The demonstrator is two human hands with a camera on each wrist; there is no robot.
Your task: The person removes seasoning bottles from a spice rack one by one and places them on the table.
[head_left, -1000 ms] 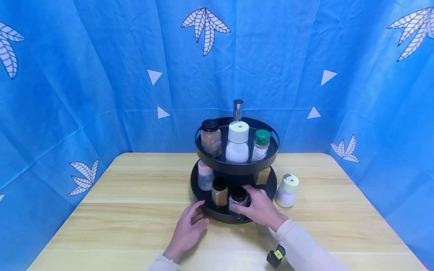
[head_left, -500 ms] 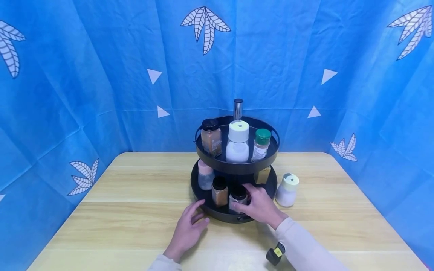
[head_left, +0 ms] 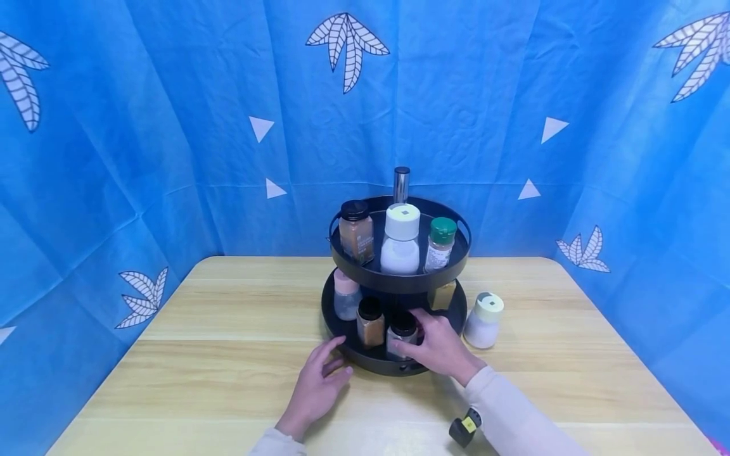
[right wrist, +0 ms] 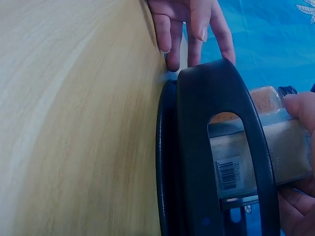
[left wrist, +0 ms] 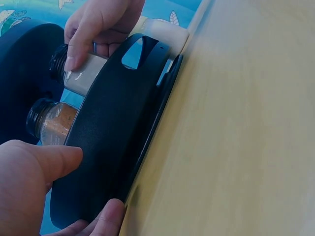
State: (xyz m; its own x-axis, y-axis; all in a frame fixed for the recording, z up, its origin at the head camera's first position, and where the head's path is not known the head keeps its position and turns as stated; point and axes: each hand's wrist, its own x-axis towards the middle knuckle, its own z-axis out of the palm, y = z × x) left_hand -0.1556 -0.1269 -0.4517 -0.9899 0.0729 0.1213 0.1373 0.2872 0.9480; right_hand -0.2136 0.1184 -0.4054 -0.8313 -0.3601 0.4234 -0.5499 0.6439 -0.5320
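A black two-tier round spice rack (head_left: 376, 364) stands on the table. On its lower tier, my right hand (head_left: 441, 345) holds a clear jar (head_left: 399, 347) of pale powder by its sides, thumb in front, just below the black lid. The jar stands upright behind the rim's handle slot. In the right wrist view, a barcode on the jar (right wrist: 231, 169) shows through that slot. My left hand (head_left: 316, 389) is at the front left of the lower rim, fingers loosely spread; whether the fingertips touch the rim I cannot tell. Beside the held jar is a black-lidded jar (head_left: 371, 328) of orange-brown seasoning.
On the upper tier stand a brown spice jar (head_left: 357, 237), a white-capped bottle (head_left: 400, 247) and a green-capped shaker (head_left: 439, 247). A pink-capped bottle (head_left: 346, 297) and a yellowish container (head_left: 441, 296) share the lower tier. Right of the rack, a white-capped jar (head_left: 483, 323) stands on the table.
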